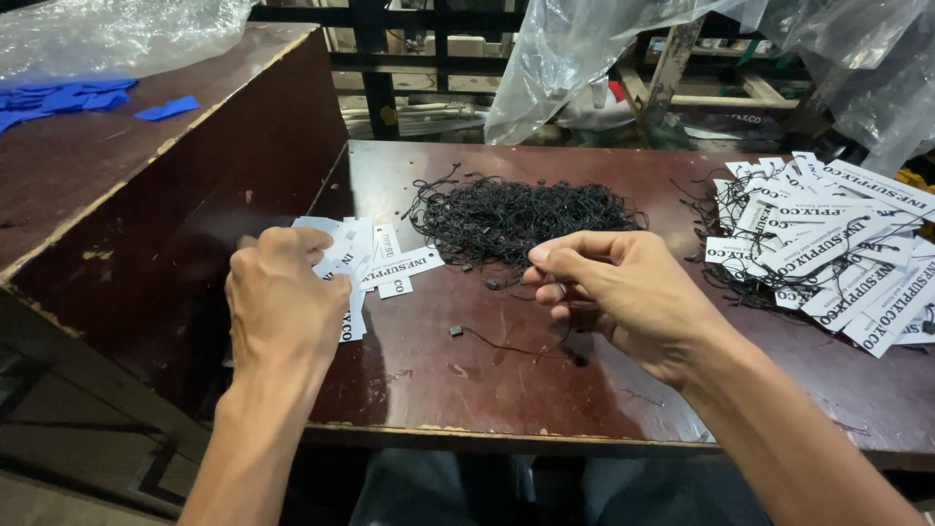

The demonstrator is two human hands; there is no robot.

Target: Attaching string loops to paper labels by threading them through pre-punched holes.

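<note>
1. At about 10 o'clock of the view, a raised wooden box top (117, 185) carried small blue pieces (68, 97), with clear plastic sheeting (107, 34) bunched behind them.
2. The left hand (282, 302) sat at about 8 o'clock, its fingers curled down onto a small stack of white paper tags (365, 263) that lay fanned on the dark wooden surface (467, 390). It seemed to be gripping 1 or more of those tags, though the back of the hand hid the fingertips, so I cannot tell exactly how many it held.
3. At 12 o'clock of the surface lay a tangled heap of black string loops (521, 219), just beyond both hands and close to the fanned tags.
4. A single black string with a small square end (487, 341) lay loose on the surface at about 6 o'clock, between the 2 hands.
5. The right hand (623, 292) hovered just right of centre, thumb and forefinger pressed together in a pinch; what they pinched was too thin to make out, though it was likely a black string.
6. At 3 o'clock, a large pile of white tags already threaded with black strings (838, 253) was spread across the right end of the surface.
7. More clear plastic bags (584, 58) hung behind the surface at 1 o'clock.
</note>
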